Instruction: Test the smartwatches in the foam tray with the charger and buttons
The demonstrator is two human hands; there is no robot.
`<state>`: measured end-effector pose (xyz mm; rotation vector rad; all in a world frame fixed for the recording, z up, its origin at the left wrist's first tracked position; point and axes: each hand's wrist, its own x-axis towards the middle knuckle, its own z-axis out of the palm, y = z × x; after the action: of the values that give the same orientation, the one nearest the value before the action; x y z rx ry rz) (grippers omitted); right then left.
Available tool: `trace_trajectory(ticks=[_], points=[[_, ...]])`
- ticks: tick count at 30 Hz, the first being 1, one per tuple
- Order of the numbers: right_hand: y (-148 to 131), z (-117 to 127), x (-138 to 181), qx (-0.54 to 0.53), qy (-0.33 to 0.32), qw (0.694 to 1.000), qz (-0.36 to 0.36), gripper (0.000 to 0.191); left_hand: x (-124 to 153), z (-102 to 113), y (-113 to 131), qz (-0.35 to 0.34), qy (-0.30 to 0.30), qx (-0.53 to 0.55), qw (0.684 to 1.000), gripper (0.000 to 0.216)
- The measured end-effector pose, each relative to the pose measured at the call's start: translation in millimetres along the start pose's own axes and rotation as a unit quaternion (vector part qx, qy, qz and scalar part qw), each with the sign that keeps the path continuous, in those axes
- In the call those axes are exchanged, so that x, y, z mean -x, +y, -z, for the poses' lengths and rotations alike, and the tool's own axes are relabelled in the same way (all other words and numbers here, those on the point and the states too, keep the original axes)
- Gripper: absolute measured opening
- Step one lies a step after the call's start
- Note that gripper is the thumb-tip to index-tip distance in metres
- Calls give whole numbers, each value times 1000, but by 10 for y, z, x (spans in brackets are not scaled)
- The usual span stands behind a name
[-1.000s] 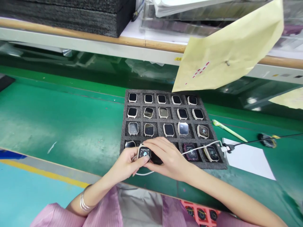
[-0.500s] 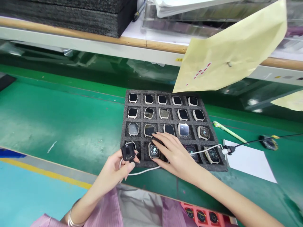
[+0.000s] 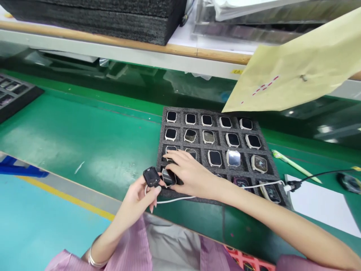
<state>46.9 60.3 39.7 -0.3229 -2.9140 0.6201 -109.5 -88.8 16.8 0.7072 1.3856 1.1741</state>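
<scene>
A black foam tray point(image 3: 270, 150) with several square watch bodies in its pockets lies on the green bench. My left hand point(image 3: 138, 194) is closed on a small black charging puck point(image 3: 151, 177) with a white cable point(image 3: 175, 199), held just off the tray's near left corner. My right hand point(image 3: 190, 171) reaches over the tray's near left pockets, fingers curled round a dark-screened watch body point(image 3: 169, 177) in the nearest left pocket.
A second foam tray point(image 3: 14, 94) sits at the far left. A green pen point(image 3: 296, 165), white paper point(image 3: 321, 205) and a black cable connector point(image 3: 293, 185) lie to the right. A yellow envelope point(image 3: 299, 71) hangs over the back. Black foam sheets point(image 3: 98, 15) are stacked on the shelf above.
My right hand set the lit watch body into a near pocket, then moved left to the corner pocket's watch. My left hand pulled the charging puck off and holds it by the corner.
</scene>
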Motion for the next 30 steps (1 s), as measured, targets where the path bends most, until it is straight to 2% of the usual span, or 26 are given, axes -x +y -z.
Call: trace_trajectory(ticks=[2, 5, 8, 11, 18, 25, 30], points=[[29, 84, 88, -68, 44, 996, -30, 35, -22, 18, -9, 10, -27, 11, 1000, 33], [-9, 172, 160, -128, 91, 987, -38, 40, -71, -7, -5, 40, -115, 29, 992, 37], [-103, 152, 141, -132, 78, 988, -13, 31, -133, -78, 21, 53, -165, 39, 984, 33], [-158, 85, 95, -113, 56, 992, -6, 27, -191, -137, 39, 44, -148, 23, 988, 28], [-130, 29, 92, -74, 57, 996, -2, 27, -250, -140, 4, 37, -133, -2, 990, 32], [-76, -172, 142, -139, 92, 986, 1, 31, -269, -89, -49, 53, -145, 21, 988, 37], [-66, -219, 145, -170, 102, 980, -13, 32, -273, -70, -46, 64, -155, 24, 986, 39]])
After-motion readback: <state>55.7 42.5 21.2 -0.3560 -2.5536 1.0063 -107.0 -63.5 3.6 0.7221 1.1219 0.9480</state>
